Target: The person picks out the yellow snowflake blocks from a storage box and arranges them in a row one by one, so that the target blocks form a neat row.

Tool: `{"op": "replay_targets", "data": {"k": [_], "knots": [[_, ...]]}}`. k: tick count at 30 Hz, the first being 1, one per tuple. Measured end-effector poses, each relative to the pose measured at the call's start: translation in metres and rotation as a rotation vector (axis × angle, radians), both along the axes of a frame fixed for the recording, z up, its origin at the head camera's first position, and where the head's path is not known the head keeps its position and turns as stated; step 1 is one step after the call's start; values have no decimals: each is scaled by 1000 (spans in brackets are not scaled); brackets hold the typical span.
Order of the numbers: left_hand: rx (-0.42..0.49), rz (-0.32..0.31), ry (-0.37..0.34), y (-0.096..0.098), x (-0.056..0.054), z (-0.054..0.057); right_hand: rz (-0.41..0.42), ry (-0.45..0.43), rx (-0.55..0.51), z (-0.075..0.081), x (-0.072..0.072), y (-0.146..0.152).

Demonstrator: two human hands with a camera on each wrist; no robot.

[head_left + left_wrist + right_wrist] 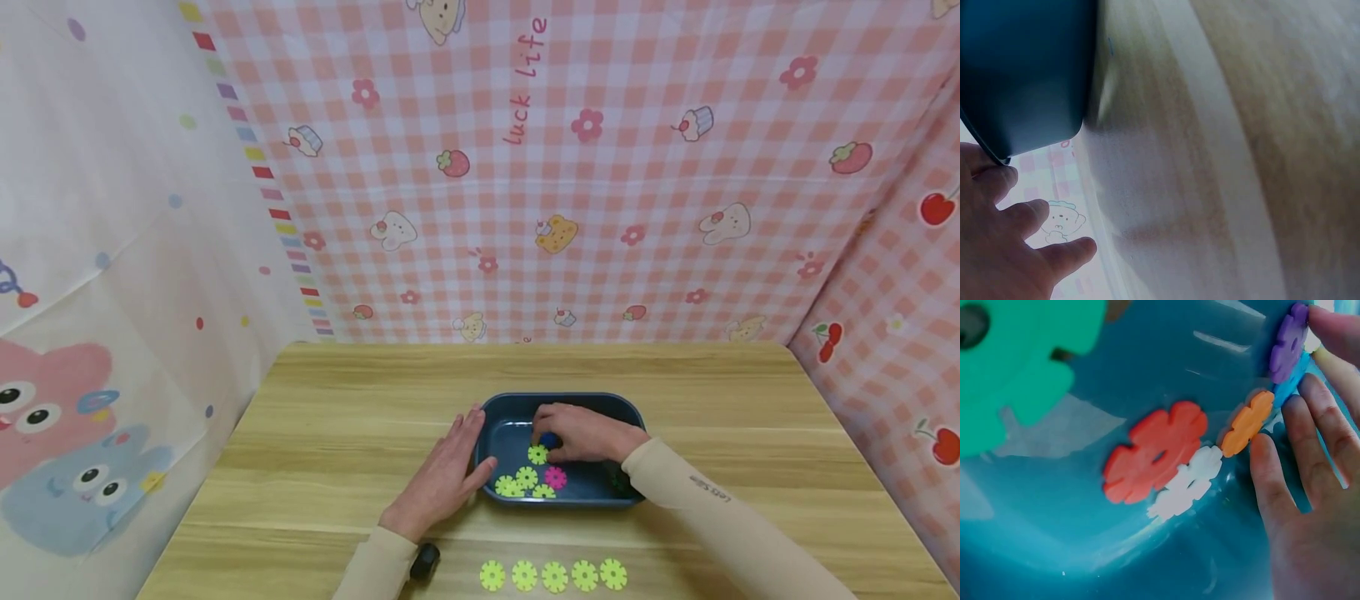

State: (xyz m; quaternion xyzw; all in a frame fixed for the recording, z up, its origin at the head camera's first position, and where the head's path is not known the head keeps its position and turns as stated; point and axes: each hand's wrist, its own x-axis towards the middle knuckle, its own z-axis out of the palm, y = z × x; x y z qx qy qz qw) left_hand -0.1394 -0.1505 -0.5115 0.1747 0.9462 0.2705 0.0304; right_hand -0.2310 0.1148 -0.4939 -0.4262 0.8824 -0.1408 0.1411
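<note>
A dark blue basin (510, 505) stands on the wooden table. My left hand (442, 475) rests against its left rim with fingers extended. Inside the basin, my right hand (581, 433) bends downward beside a yellow-green snowflake disc (537, 455) and a dark blue disc (550, 439); whether it pinches either is hidden. In the right wrist view, its fingers lie at a purple disc (1289, 344) and a blue disc (1291, 380). An orange disc (1248, 424), red disc (1155, 453), white disc (1188, 483) and large-looking green disc (1029, 362) are near.
Several yellow-green discs (527, 477) and a pink disc (555, 477) lie at the basin's front left. A row of yellow-green discs (555, 576) lies on the table (337, 467) before the basin. Patterned cloths (525, 192) hang behind and at both sides.
</note>
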Motion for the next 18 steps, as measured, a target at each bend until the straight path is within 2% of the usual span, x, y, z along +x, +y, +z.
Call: {"op": "replay_targets", "data": {"k": [12,18], "knots": [[-8,4,12,0,-1,-2,-13,-3,3,1,0,-2],[-5,5,10,0,0,-2,43,-8,-16,0,-2,-1]]}}
